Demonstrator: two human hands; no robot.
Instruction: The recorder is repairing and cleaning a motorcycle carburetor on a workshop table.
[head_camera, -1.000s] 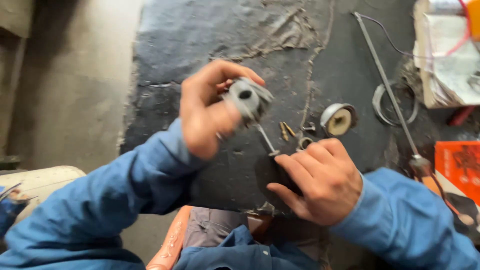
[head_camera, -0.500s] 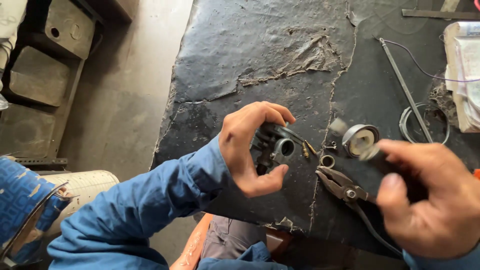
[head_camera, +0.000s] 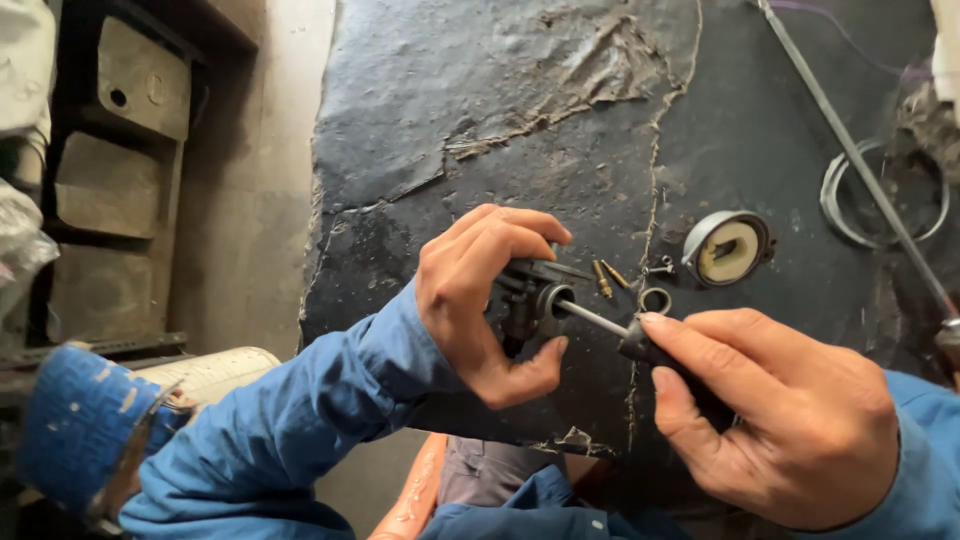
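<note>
I see my left hand (head_camera: 480, 300) clenched on a small dark metal fitting (head_camera: 530, 300) above the cracked black worktop (head_camera: 520, 120), near its near edge; my right hand (head_camera: 770, 410) grips a black-handled screwdriver (head_camera: 640, 340), tip in the fitting.

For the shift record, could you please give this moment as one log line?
left hand: grips dark metal part | right hand: holds screwdriver, tip in part | bench: round cap, small ring
</note>
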